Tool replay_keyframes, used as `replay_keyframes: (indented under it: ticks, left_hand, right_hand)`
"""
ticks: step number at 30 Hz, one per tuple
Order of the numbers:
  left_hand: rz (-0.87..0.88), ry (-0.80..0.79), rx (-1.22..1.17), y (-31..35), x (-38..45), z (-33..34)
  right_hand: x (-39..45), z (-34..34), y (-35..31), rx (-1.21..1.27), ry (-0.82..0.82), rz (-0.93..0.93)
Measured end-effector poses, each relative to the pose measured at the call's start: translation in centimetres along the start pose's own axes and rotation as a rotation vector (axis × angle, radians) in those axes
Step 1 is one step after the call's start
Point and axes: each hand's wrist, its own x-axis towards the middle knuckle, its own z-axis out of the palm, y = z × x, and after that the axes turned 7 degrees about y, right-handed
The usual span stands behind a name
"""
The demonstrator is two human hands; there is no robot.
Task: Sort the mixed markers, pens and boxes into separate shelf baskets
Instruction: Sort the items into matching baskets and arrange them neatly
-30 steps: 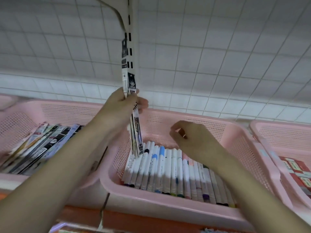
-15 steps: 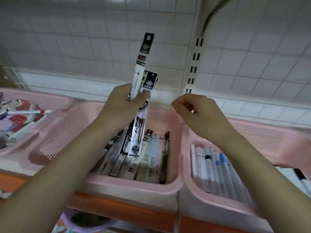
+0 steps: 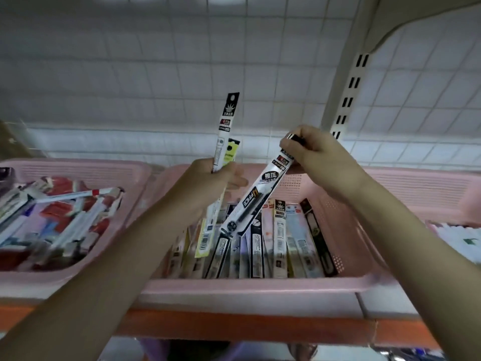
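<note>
My left hand [image 3: 208, 178] grips two upright packaged pens, a tall white and black pack [image 3: 226, 126] and a yellow-green pack [image 3: 230, 152] beside it. My right hand [image 3: 320, 157] pinches the top of a black and silver packaged pen [image 3: 256, 196], which slants down to the left over the middle pink basket [image 3: 247, 287]. That basket holds a row of several packaged pens [image 3: 279, 241] standing side by side. The slanted pack's lower end hangs just above the row.
A pink basket [image 3: 78, 168] at the left holds mixed markers and red boxes. Another pink basket [image 3: 429, 183] at the right holds white markers [image 3: 460, 241]. All stand on an orange-edged shelf [image 3: 234, 324]. A slotted white shelf post [image 3: 346, 100] rises behind my right hand.
The view has swung left, centring the packaged-pen basket. My right hand, empty before, has taken the black and silver pack out of my left hand's bunch and tilted it over the basket.
</note>
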Motion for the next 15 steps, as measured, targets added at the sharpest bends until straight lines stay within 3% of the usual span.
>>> replay_keyframes:
  ticks: [4, 7, 15]
  left_hand:
    - [-0.178, 0.015, -0.087, -1.1, 1.8, -1.0]
    - [-0.190, 0.018, -0.073, -1.9, 2.2, -0.6]
    - [-0.271, -0.102, -0.103, -3.3, 2.1, 2.0]
  right_hand:
    - [0.5, -1.1, 0.6, -0.264, 0.070, -0.101]
    - [0.5, -1.8, 1.3, -0.463, 0.055, -0.153]
    - [-0.9, 0.2, 3.4, -0.659, -0.273, 0.003]
